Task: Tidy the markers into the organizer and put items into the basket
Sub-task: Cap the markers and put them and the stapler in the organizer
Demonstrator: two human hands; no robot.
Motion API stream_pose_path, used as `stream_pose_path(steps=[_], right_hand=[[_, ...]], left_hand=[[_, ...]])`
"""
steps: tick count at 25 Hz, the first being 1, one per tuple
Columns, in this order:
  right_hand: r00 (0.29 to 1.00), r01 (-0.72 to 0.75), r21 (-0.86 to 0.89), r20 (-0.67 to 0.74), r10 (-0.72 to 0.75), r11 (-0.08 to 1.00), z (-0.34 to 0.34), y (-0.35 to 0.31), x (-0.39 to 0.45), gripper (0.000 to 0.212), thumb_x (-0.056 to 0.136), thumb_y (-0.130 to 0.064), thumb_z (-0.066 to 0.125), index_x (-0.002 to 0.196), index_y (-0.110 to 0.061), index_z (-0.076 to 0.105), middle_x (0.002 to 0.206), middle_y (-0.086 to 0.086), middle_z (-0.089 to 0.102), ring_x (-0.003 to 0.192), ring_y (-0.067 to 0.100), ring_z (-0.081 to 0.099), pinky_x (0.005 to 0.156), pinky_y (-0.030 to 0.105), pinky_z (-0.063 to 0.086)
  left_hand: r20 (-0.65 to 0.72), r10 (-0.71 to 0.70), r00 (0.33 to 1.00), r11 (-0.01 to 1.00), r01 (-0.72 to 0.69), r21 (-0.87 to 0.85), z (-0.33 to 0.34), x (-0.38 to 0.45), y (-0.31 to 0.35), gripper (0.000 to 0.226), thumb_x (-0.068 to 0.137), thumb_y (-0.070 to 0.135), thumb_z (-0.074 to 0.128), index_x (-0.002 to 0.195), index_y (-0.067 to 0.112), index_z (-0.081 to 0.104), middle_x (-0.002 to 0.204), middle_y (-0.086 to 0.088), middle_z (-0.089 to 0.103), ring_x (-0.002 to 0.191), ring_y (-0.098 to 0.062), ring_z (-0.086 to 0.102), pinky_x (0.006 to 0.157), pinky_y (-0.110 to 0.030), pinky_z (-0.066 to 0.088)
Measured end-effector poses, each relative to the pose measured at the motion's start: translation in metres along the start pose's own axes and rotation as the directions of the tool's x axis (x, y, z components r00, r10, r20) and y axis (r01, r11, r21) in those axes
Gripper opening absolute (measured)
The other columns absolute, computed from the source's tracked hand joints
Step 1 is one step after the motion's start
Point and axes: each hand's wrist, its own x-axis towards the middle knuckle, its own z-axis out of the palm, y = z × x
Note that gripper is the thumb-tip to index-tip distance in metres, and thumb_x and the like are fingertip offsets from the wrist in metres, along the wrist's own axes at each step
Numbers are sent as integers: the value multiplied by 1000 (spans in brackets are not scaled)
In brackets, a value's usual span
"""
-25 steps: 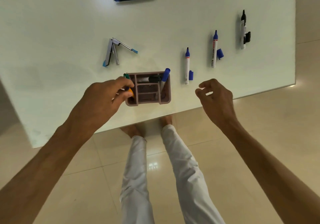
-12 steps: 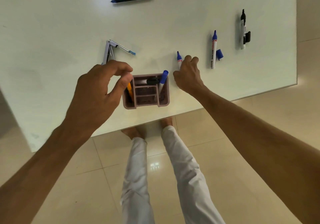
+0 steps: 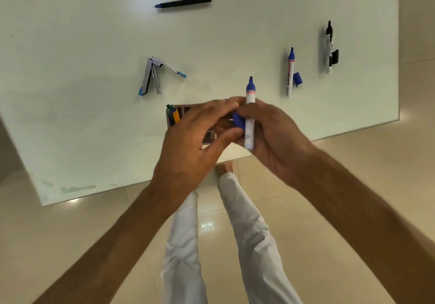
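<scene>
— Marker (image 3: 249, 124) sits upright in our right hand (image 3: 275, 136), fingers wrapped round its barrel, above the organizer (image 3: 170, 120). Our left hand (image 3: 195, 143) pinches its blue cap (image 3: 237, 120).

— Light, stiff, smooth plastic, we judge; we hold mid-barrel. Farther off, two more markers (image 3: 290, 75) lie uncapped on the table (image 3: 94, 33).

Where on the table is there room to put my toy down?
The big bare stretch left of the stapler is free, and so is the middle between the black pen and the uncapped blue marker. It's crowded at the near edge, where both hands cover the organizer.
</scene>
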Motion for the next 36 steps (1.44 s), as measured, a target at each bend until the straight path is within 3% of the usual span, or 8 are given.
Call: stream_pose_path(steps=[3, 8, 14, 17, 20, 23, 30, 36], right_hand=[[986, 53, -157, -147, -76, 986, 2, 17, -6, 11, 106, -14, 55, 115, -13, 62, 111, 18, 70, 103, 30, 70, 99, 42, 58], [980, 194, -186, -1, -197, 963, 11, 20, -9, 34, 108, -19, 51, 141, -13, 58, 138, 6, 68, 125, 22, 68, 105, 36, 56], [948, 318, -281, 74, -310, 905, 37, 27, -24, 21, 110, -23, 51, 124, -34, 61, 132, -7, 72, 123, 12, 69, 112, 42, 52], [896, 429, -553, 161, -413, 715, 31, 21, -33, 14, 112, -29, 43, 118, -29, 56, 91, -13, 72, 79, 3, 72, 71, 22, 58], [845, 485, -786, 309, -436, 383, 18, 19, -41, 18, 113, -37, 35, 121, -38, 51, 75, -24, 54, 72, -10, 59, 60, 8, 46], [741, 542, -838, 448, -501, 52, 16, 21, -51, 35, 109, -29, 43, 130, -14, 67, 88, -31, 44, 79, -21, 54, 73, -2, 40], [654, 596, -803, 497, -570, -15, 28, 24, -54, 36, 106, -24, 53, 137, -11, 67, 93, -14, 52, 74, -12, 50, 73, -2, 38], [622, 605, -796, 502, -601, -38, 28, 31, -53, 33, 104, -19, 58, 134, -10, 69, 93, -15, 49, 73, -12, 47, 71, -1, 37]], left_hand=[[29, 35, 999, 996, -38, 77, 6, -1, -13, 48, 96, 36, 71, 137, 12, 70, 136, -5, 72, 126, -24, 69, 106, -46, 57], [-118, -179, 977, 963, 150, -224, 9, -17, 3, 36, 93, 30, 78, 126, 16, 75, 114, 2, 80, 105, -10, 76, 92, -23, 60], [56, -725, 687, 167, 255, -952, 5, -28, 25, 20, 93, 26, 68, 110, 15, 69, 108, -7, 79, 95, -19, 78, 82, -27, 62], [145, -761, 633, -96, 112, -989, -23, -16, 14, 13, 107, 20, 58, 110, 8, 59, 86, -13, 73, 74, -19, 77, 67, -26, 63], [190, -662, 725, 4, 258, -966, -52, -3, 0, 20, 110, 20, 46, 99, 10, 59, 67, 0, 52, 50, -8, 54, 49, -21, 48], [246, -564, 788, 220, 431, -875, -64, -1, -8, 32, 114, 34, 38, 105, 13, 61, 60, 6, 42, 40, -3, 38, 44, -19, 37], [201, -447, 871, 662, 474, -580, -71, -7, -1, 32, 93, 48, 56, 86, 17, 56, 51, 13, 47, 47, -7, 39, 53, -20, 41], [68, -594, 801, 509, 440, -740, -58, -19, 3, 37, 86, 48, 62, 88, 12, 63, 52, 10, 53, 50, -10, 55, 57, -21, 50]])
